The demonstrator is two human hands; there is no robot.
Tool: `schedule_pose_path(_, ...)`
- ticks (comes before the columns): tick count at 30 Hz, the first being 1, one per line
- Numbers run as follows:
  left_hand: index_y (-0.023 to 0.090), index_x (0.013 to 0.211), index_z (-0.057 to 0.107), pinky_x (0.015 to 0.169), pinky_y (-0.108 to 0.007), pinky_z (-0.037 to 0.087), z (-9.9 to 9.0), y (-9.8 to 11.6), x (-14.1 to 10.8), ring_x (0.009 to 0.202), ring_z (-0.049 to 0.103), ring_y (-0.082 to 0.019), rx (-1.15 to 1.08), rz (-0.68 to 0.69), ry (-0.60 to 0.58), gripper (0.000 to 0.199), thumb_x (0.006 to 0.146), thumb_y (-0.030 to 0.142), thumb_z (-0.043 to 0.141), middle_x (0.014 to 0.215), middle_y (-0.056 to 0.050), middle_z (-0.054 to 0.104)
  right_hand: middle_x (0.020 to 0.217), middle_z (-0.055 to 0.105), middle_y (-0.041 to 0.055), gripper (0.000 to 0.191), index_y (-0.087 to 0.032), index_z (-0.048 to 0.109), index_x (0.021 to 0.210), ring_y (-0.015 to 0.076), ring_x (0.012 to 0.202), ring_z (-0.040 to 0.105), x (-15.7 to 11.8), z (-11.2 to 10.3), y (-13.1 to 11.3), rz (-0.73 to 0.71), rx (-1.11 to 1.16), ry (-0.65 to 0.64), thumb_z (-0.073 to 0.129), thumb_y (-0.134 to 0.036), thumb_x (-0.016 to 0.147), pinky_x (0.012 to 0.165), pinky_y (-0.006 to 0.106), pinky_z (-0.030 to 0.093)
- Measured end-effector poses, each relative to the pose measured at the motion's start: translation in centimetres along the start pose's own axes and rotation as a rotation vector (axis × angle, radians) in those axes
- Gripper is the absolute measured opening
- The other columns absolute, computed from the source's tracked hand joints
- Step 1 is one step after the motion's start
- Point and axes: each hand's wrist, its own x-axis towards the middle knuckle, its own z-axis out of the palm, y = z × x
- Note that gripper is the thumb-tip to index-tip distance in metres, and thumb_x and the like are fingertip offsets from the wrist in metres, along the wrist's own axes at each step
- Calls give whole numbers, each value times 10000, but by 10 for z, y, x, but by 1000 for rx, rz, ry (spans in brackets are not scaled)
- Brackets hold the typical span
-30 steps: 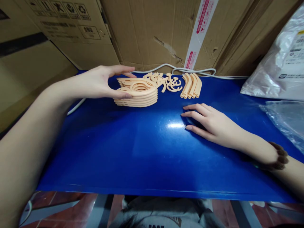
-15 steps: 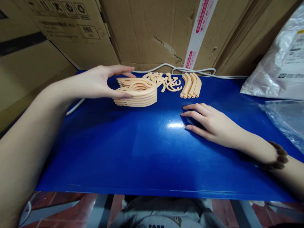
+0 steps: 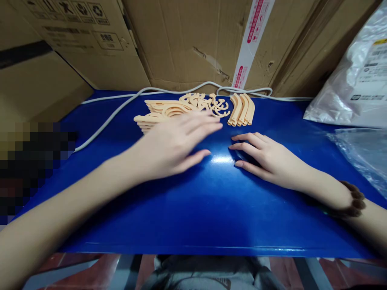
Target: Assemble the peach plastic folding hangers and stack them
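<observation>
My left hand is over the blue table, fingers apart and slightly blurred, holding nothing. It partly hides a stack of beige curved pieces behind it. Small beige hooks lie in a loose pile to the right of that stack. Several beige curved bars lie side by side further right. Below those bars, my right hand rests on the table with its fingers spread and nothing in them.
Cardboard boxes stand along the table's back edge. A white cable runs along the back and down the left. At the right are a white plastic package and a clear plastic bag.
My left hand has left the side of the stack and moved right and toward me, across the front of the stack. My right hand has stayed in place.
</observation>
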Motion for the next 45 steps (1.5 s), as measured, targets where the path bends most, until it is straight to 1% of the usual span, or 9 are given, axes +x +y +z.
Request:
schedule_pose_path(3, 54, 1430, 436, 1178, -419, 342, 24, 11, -1, 1413, 399, -262, -2, 11, -85, 487, 1007, 297, 422, 1484, -165, 470, 1347, 543, 152, 402, -179, 565, 1283, 273, 1148, 559, 0, 0, 0, -5, -5, 4, 472, -421, 976, 978, 455, 462)
schedule_pose_path(7, 90, 1444, 434, 1165, -386, 362, 40, 6, -4, 1388, 430, -237, -87, -33, -167, 492, 1029, 346, 370, 1492, -133, 468, 1344, 546, 154, 396, -186, 567, 1279, 279, 1156, 561, 0, -1, 0, -11, -3, 1, 465, -421, 977, 978, 459, 466)
schedule_pose_path(17, 109, 1429, 461, 1157, -379, 364, 40, 5, -2, 1376, 441, -239, -97, -42, -181, 487, 1034, 370, 347, 1488, -129, 473, 1323, 572, 147, 379, -194, 585, 1254, 275, 1161, 570, 2, -4, 0, 12, 57, 2, 486, -422, 969, 980, 457, 466)
schedule_pose_path(21, 90, 1420, 473, 1152, -389, 369, 41, 5, -2, 1367, 450, -250, -95, -30, -172, 486, 1034, 357, 346, 1480, -136, 481, 1220, 636, 120, 336, -202, 603, 1208, 263, 1113, 599, 8, -13, 5, 59, 58, 45, 459, -406, 983, 937, 434, 470)
schedule_pose_path(28, 76, 1408, 485, 1150, -396, 374, 41, 5, -2, 1358, 461, -258, -105, -27, -166, 479, 1032, 341, 353, 1468, -145, 492, 953, 689, 105, 331, -196, 702, 1001, 273, 895, 640, 56, -33, 37, 192, -66, 142, 468, -425, 947, 788, 408, 483)
schedule_pose_path(34, 87, 1407, 482, 1151, -393, 373, 41, 5, -2, 1364, 456, -250, -101, -28, -167, 474, 1034, 346, 346, 1476, -142, 485, 856, 689, 105, 277, -190, 730, 896, 282, 818, 628, 111, -22, 68, 219, -258, 77, 549, -398, 873, 736, 418, 473)
schedule_pose_path(36, 81, 1408, 482, 1151, -391, 372, 41, 5, -1, 1363, 457, -252, -96, -26, -170, 477, 1034, 345, 347, 1476, -141, 485, 794, 683, 98, 239, -190, 717, 831, 278, 789, 630, 124, -16, 71, 284, -250, 36, 607, -403, 831, 723, 413, 475)
schedule_pose_path(39, 72, 1412, 479, 1152, -387, 370, 41, 4, -2, 1361, 459, -257, -89, -23, -163, 483, 1034, 343, 350, 1475, -138, 487, 846, 691, 113, 255, -183, 697, 910, 300, 839, 648, 135, -11, 72, 346, -196, 21, 627, -411, 821, 752, 436, 480)
schedule_pose_path(45, 78, 1411, 482, 1156, -387, 363, 41, 4, -2, 1366, 453, -253, -102, -30, -162, 476, 1033, 339, 358, 1475, -140, 486, 809, 691, 147, 280, -145, 691, 783, 357, 897, 657, 144, -8, 69, 340, -212, 26, 586, -399, 834, 796, 513, 486)
